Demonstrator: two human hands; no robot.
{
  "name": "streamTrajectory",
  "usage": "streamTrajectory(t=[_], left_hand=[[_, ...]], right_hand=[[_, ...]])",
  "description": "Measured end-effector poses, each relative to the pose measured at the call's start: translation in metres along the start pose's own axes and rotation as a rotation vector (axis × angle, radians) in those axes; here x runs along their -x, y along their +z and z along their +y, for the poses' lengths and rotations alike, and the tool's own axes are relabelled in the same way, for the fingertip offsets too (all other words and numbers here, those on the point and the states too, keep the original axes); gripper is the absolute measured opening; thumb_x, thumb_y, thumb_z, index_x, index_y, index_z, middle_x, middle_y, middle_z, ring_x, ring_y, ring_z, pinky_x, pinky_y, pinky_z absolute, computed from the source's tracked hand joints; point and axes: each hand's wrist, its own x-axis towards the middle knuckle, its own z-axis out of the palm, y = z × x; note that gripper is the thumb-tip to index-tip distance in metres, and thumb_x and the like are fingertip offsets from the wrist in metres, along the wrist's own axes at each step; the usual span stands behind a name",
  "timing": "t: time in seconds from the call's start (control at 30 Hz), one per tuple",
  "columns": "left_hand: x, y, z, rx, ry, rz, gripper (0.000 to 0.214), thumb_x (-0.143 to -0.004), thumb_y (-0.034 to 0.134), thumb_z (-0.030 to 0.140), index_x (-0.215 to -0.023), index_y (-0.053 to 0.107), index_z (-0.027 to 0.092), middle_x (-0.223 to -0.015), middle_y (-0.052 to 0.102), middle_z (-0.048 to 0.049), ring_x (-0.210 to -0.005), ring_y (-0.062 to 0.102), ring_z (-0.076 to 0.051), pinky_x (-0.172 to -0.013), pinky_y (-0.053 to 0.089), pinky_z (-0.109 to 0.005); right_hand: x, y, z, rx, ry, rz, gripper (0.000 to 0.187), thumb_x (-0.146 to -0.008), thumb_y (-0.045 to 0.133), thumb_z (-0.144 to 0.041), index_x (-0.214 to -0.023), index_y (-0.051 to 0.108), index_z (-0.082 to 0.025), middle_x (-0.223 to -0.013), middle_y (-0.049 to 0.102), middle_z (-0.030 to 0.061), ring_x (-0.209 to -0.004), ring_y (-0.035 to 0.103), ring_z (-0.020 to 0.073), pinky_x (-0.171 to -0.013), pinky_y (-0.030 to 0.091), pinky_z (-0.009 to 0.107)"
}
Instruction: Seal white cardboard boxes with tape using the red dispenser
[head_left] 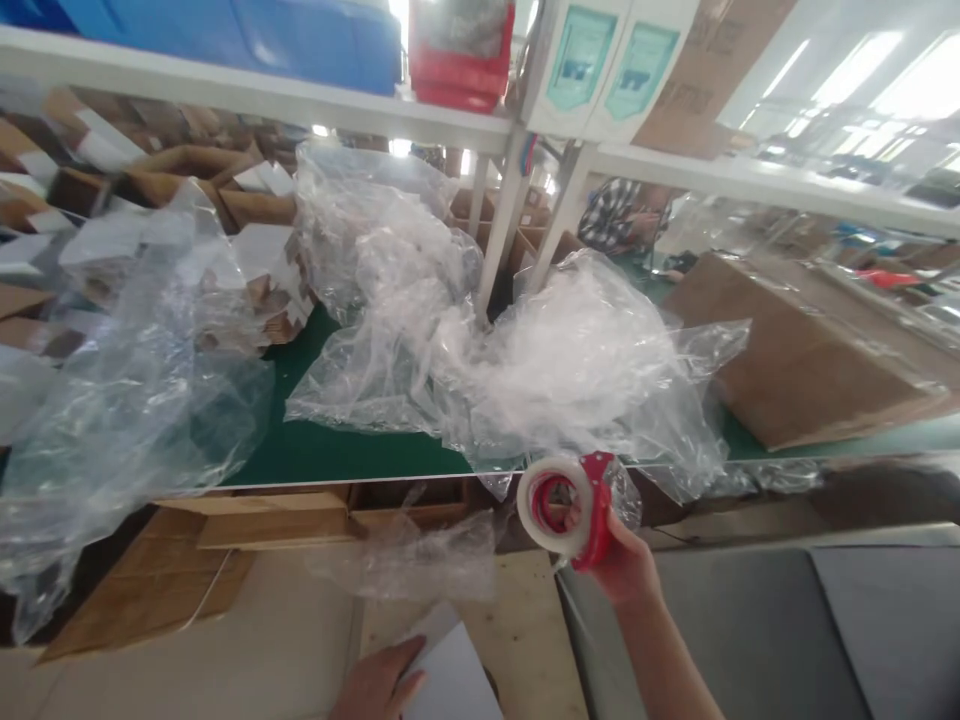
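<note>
My right hand (626, 560) is closed round a red tape dispenser (571, 505) that carries a roll of clear tape, held just below the front edge of the green table (330, 450). Low in the view, my left hand (379, 685) lies with fingers spread on a white sheet or box flap (454, 680). Crumpled clear plastic bags (525, 370) are heaped on the table right above the dispenser.
More clear plastic (127, 400) hangs over the table's left edge above an open cardboard box (225, 550). A closed cardboard box (802, 360) sits on the right. Small cartons pile up at back left. A person in a checked shirt (622, 215) works behind the shelf posts.
</note>
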Motion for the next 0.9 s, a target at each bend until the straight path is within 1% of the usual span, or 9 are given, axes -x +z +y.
streamTrajectory(t=[0.1, 0.2, 0.3, 0.4, 0.5, 0.67, 0.77, 0.83, 0.9], left_hand=[[-0.009, 0.012, -0.018, -0.043, 0.05, -0.01, 0.066, -0.093, 0.034, 0.068, -0.141, 0.058, 0.03, -0.142, 0.061, -0.0045, -0.132, 0.058, -0.031, -0.117, 0.044, -0.045], [-0.013, 0.017, -0.025, -0.084, 0.083, -0.015, 0.064, -0.094, 0.034, 0.065, -0.14, 0.059, 0.029, -0.14, 0.063, -0.0058, -0.129, 0.06, -0.032, -0.114, 0.047, -0.047], [-0.009, 0.011, -0.016, -0.106, 0.112, 0.029, 0.059, -0.098, 0.033, 0.06, -0.138, 0.061, 0.027, -0.138, 0.065, -0.0063, -0.127, 0.062, -0.029, -0.113, 0.049, -0.045], [-0.003, 0.0, 0.0, -0.153, 0.148, 0.083, 0.054, -0.099, 0.039, 0.057, -0.134, 0.063, 0.025, -0.135, 0.067, -0.0078, -0.124, 0.064, -0.027, -0.112, 0.051, -0.042], [0.002, -0.007, 0.012, -0.208, 0.256, 0.168, 0.047, -0.099, 0.046, 0.049, -0.137, 0.059, 0.025, -0.137, 0.065, -0.0078, -0.125, 0.062, -0.025, -0.111, 0.051, -0.041], [0.007, -0.009, 0.022, -0.277, 0.411, 0.254, 0.044, -0.1, 0.047, 0.035, -0.143, 0.052, 0.03, -0.141, 0.061, -0.0064, -0.129, 0.059, -0.024, -0.11, 0.052, -0.041], [0.001, -0.018, 0.044, -0.238, 0.439, 0.273, 0.044, -0.099, 0.049, 0.034, -0.143, 0.052, 0.032, -0.144, 0.058, -0.0066, -0.131, 0.056, -0.026, -0.11, 0.051, -0.044], [-0.017, -0.034, 0.075, -0.133, 0.413, 0.266, 0.042, -0.097, 0.052, 0.039, -0.137, 0.057, 0.031, -0.141, 0.06, -0.0073, -0.131, 0.056, -0.027, -0.112, 0.049, -0.046], [-0.05, -0.057, 0.118, 0.057, 0.314, 0.291, 0.041, -0.096, 0.051, 0.048, -0.126, 0.064, 0.024, -0.132, 0.066, -0.0107, -0.126, 0.059, -0.029, -0.111, 0.047, -0.048]], right_hand=[[0.012, 0.006, 0.009, 0.068, -0.033, 0.09, 0.034, -0.078, 0.078, -0.051, -0.103, 0.077, -0.028, -0.102, 0.078, 0.0057, -0.092, 0.073, 0.0252, -0.087, 0.06, 0.04], [0.02, 0.016, 0.012, 0.187, -0.02, 0.169, 0.034, -0.076, 0.082, -0.044, -0.102, 0.076, -0.023, -0.101, 0.078, 0.0091, -0.087, 0.073, 0.0286, -0.078, 0.061, 0.043], [0.026, 0.02, 0.016, 0.188, 0.01, 0.218, 0.034, -0.072, 0.086, -0.042, -0.098, 0.076, -0.021, -0.095, 0.078, 0.0084, -0.079, 0.073, 0.026, -0.07, 0.061, 0.038], [0.028, 0.019, 0.015, 0.131, 0.03, 0.257, 0.036, -0.07, 0.087, -0.043, -0.096, 0.077, -0.02, -0.094, 0.079, 0.008, -0.076, 0.073, 0.0234, -0.067, 0.06, 0.033], [0.026, 0.016, 0.007, 0.124, 0.036, 0.288, 0.043, -0.066, 0.09, -0.043, -0.097, 0.077, -0.018, -0.094, 0.079, 0.0082, -0.077, 0.073, 0.022, -0.068, 0.059, 0.031], [0.021, 0.01, -0.005, 0.233, 0.089, 0.227, 0.046, -0.065, 0.091, -0.044, -0.099, 0.076, -0.017, -0.093, 0.079, 0.0078, -0.078, 0.072, 0.0208, -0.071, 0.057, 0.029], [0.017, 0.005, -0.006, 0.288, 0.086, 0.161, 0.044, -0.066, 0.09, -0.046, -0.099, 0.076, -0.02, -0.093, 0.078, 0.0062, -0.079, 0.071, 0.021, -0.073, 0.056, 0.031], [0.015, 0.001, -0.006, 0.323, 0.075, 0.122, 0.043, -0.066, 0.089, -0.047, -0.097, 0.076, -0.021, -0.091, 0.078, 0.005, -0.078, 0.07, 0.02, -0.073, 0.055, 0.031], [0.014, -0.003, -0.008, 0.359, 0.062, 0.08, 0.044, -0.067, 0.088, -0.048, -0.098, 0.074, -0.02, -0.089, 0.077, 0.0039, -0.076, 0.068, 0.0192, -0.071, 0.053, 0.031]])
